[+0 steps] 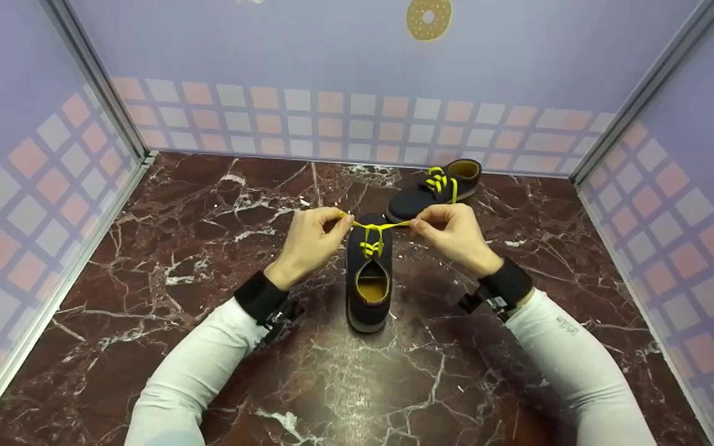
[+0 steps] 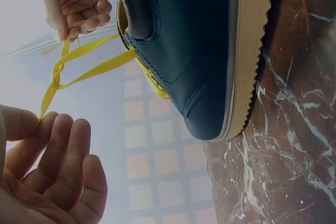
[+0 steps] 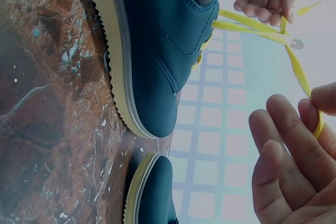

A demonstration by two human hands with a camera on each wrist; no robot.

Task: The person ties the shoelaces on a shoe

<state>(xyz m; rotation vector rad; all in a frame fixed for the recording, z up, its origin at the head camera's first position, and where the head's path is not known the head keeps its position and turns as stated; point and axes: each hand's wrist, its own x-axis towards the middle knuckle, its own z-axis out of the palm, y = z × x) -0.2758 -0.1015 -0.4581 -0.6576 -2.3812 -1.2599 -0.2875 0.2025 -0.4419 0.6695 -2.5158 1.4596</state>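
A dark shoe (image 1: pixel 369 313) with a tan ridged sole stands on the tabletop between the hands, its toe pointing away from me. Yellow laces (image 2: pixel 94 69) rise from its eyelets and cross over each other above the tongue. One lace end is pinched between thumb and forefinger of my left hand (image 1: pixel 317 238). On the other side my right hand (image 1: pixel 453 232) pinches the opposite lace end the same way. Both ends are drawn out sideways, with the crossing midway between the hands. In the right wrist view, a lace tip sticks out past the left hand's fingers.
Behind the right hand lies a second dark shoe (image 1: pixel 416 201) with yellow laces, near the back wall. The brown marbled tabletop (image 1: pixel 208 347) is bordered by lilac walls (image 1: pixel 307 56) with a pink and white check. Each wrist wears a black strap (image 1: pixel 261 294) with a camera.
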